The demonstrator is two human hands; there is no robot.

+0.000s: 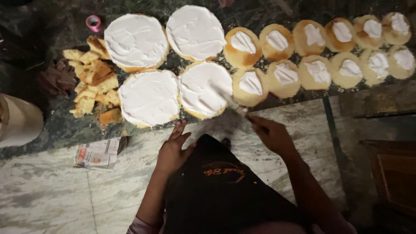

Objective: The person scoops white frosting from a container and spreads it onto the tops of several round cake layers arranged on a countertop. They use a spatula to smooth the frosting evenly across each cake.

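Note:
My right hand [273, 134] grips the handle of a palette knife [225, 99] whose cream-coated blade lies on a round sponge cake [203, 89] covered with white cream. My left hand [173, 149] hovers with fingers spread just below that cake's near edge, holding nothing. Three more large cream-covered cakes sit beside it: one to the left [149, 97], two behind [135, 41] [195, 31]. A dark apron [216, 186] hangs between my arms.
Several smaller sponge rounds [318, 71], each with a dab of cream, line the dark counter [52, 130] to the right in two rows. A heap of cake trimmings [93, 82] lies at the left. A pink tape roll [93, 21], a beige container [17, 121] and a folded newspaper [97, 154] are nearby.

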